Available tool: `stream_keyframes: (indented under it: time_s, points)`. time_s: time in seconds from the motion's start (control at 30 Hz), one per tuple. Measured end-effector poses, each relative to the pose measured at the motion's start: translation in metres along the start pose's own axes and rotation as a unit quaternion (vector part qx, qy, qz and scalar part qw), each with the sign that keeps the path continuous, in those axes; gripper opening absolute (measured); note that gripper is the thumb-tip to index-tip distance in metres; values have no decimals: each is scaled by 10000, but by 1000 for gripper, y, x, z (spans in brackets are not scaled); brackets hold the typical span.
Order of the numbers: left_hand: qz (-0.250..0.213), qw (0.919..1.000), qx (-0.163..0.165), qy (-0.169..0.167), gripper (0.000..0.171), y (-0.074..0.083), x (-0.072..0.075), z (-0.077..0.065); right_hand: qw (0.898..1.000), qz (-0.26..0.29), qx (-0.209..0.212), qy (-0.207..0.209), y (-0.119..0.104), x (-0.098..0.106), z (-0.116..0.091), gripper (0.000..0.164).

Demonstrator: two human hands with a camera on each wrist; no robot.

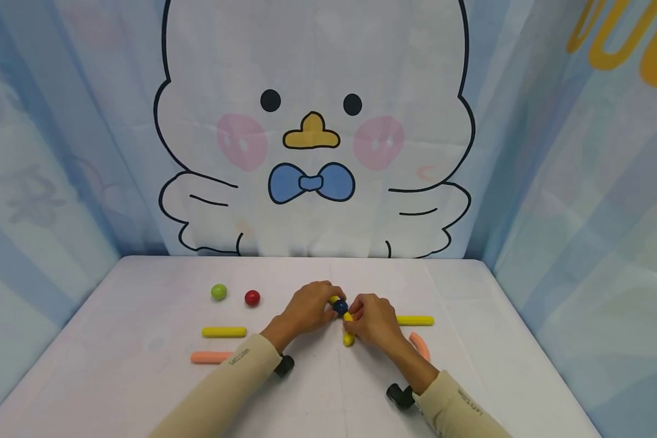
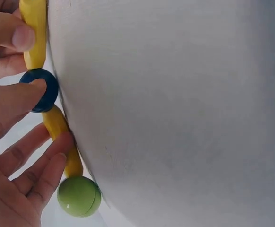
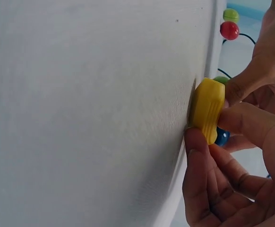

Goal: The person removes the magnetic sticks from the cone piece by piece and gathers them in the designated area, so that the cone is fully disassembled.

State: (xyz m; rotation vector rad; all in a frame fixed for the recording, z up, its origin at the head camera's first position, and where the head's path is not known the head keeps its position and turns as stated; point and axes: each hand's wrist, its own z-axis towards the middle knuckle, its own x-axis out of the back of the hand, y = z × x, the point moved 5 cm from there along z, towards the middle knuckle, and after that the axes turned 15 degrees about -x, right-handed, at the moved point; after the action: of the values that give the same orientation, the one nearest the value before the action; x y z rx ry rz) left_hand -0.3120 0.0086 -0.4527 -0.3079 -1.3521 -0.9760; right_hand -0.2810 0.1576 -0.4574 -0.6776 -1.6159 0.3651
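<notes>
My left hand (image 1: pixel 313 307) holds a dark blue ball (image 1: pixel 340 307), its thumb pressed on it and its other fingers along a yellow stick (image 2: pixel 57 124). One end of that stick meets the blue ball; at the other end sits a green ball (image 2: pixel 79 196), which the hand hides in the head view. On the near side, my right hand (image 1: pixel 376 321) pinches a second yellow stick (image 3: pixel 207 111) between thumb and fingers. This stick's far end meets the blue ball, so the pieces form a line.
Toward the back left lie another green ball (image 1: pixel 219 292) and a red ball (image 1: pixel 252 298). A yellow stick (image 1: pixel 224 332) and a straight salmon stick (image 1: pixel 210 358) lie on the left. Another yellow stick (image 1: pixel 416 320) and a curved salmon piece (image 1: pixel 419 344) lie right. Curtains surround the white table (image 1: pixel 159 286).
</notes>
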Motion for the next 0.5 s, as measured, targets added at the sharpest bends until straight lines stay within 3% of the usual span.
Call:
stream_keyframes:
  time_s: [0.23,0.5]
  points:
    - [55,9997,-237,-28,29,3,3,-2,9999,-112,-103,-59,-2,4,-6,22]
    - [51,9998,-159,-130,33,4,3,-3,9997,-124,-112,203,3,19,-15,19]
